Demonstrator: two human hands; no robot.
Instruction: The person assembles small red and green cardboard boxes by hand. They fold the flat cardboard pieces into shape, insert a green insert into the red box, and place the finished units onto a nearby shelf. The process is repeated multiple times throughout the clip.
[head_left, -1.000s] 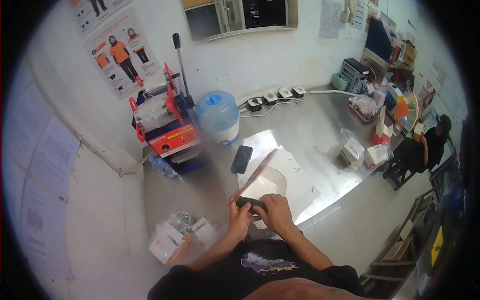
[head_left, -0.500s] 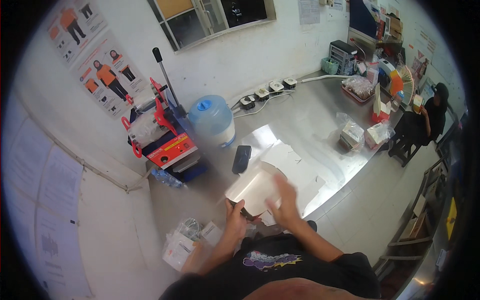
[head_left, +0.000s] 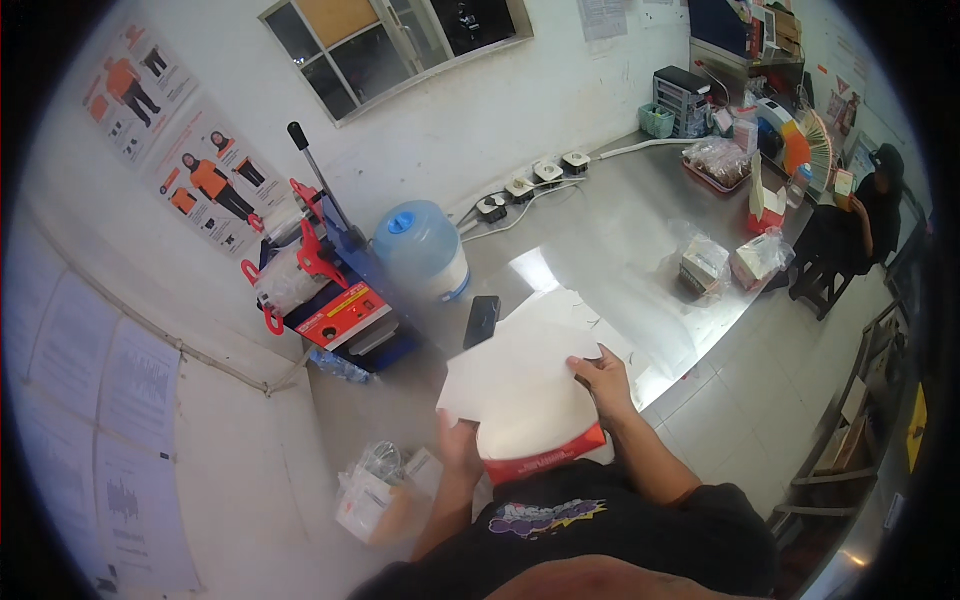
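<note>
Evidently both hands are on the white-lined carton (head_left: 530, 405), which sits at the near edge of the surface (head_left: 610, 230), right in front of the person, with its pale inner face up and a red printed side turned toward the dark shirt. The left hand (head_left: 461, 446) is at the carton's left near corner: its thumb lies at the edge of the card, and the rest of its fingers are hidden beneath, apparently closed to about the thickness of the board. The right hand (head_left: 606, 387) has the right edge, thumb laid on the inner face and the other fingers curled behind, open only as far as the card between them. Whether the carton's underside rests on the surface cannot be told. Handling it well calls for matched, light pressure from both sides, since thin board seems likely to crease away from its score lines if one hand pulls harder; thumbs best stay close to the edges, where they press on a fold rather than dent a panel. A slow, even bend along the existing creases should keep the corners square. The flat white sheets (head_left: 620, 345) just beyond and to the right could catch on a flap, so a slight lift seems wise. Beyond the carton's far left edge lies the dark phone (head_left: 482, 320), close enough that a wide sweep of the left flap might nudge it.
</note>
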